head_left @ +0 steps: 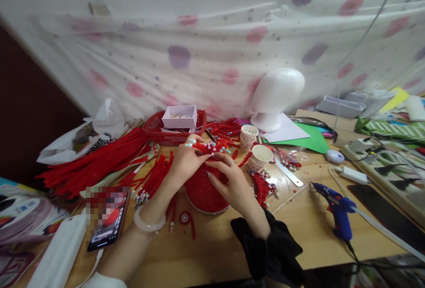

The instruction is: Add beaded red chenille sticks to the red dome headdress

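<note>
A round red piece (207, 193) with a beaded rim rests on the wooden table, below both hands. At its top are red strips with pink, white and turquoise beads (212, 147). My left hand (187, 159), with a pale bangle on the wrist, has its fingers closed on this beaded red part. My right hand (229, 179) lies against the red piece from the right, fingers curved and partly spread, its fingertips meeting the beaded part near my left thumb. The exact contact between the fingertips is hidden.
Red strips (96, 159) and a phone (109, 221) lie left. Behind are a red basket (152, 128) holding a white box (179, 117), and a white foam head (277, 93). Paper cups (260, 155), a metal ruler (290, 173) and a blue glue gun (340, 210) are right.
</note>
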`<state>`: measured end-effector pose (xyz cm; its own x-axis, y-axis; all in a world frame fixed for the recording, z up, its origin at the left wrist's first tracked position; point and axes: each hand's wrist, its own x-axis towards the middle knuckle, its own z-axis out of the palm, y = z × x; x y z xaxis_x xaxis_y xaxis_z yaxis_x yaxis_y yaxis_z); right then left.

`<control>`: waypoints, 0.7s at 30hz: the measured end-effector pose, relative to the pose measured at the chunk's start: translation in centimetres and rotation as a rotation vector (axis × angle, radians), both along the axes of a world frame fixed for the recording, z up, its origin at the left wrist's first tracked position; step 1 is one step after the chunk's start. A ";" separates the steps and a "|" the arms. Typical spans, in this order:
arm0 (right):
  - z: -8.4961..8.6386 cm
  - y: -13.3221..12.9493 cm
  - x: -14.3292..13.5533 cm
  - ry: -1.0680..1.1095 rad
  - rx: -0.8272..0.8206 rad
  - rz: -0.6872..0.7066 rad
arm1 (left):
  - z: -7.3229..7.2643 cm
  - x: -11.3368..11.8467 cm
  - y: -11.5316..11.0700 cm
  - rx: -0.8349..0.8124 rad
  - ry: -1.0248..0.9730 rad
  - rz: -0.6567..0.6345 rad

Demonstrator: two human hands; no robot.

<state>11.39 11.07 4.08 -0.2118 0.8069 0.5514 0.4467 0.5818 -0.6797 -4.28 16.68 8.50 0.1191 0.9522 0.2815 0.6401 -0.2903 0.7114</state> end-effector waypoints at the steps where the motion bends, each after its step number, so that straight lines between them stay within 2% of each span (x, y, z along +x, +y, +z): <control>1: -0.1 0.0 0.0 -0.023 0.018 -0.009 | 0.1 0.0 0.1 -0.012 0.008 -0.011; 6: -0.2 -0.2 -0.1 -0.103 0.124 -0.038 | 1.3 0.3 0.4 -0.023 0.076 -0.026; 10: -0.6 -0.3 -0.3 -0.118 0.137 -0.056 | 2.0 0.4 0.7 -0.038 0.164 -0.046; 16: -1.7 -0.5 -0.2 -0.055 0.107 -0.058 | 2.3 -1.1 0.9 -0.055 0.104 -0.186; 21: -1.8 -0.5 -0.1 -0.018 0.104 -0.072 | 2.5 -1.5 0.4 -0.010 0.050 -0.286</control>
<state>11.25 10.60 2.27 -0.1655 0.7588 0.6300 0.5013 0.6148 -0.6088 -5.78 17.13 10.99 0.3964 0.8806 0.2594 0.5677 -0.4572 0.6846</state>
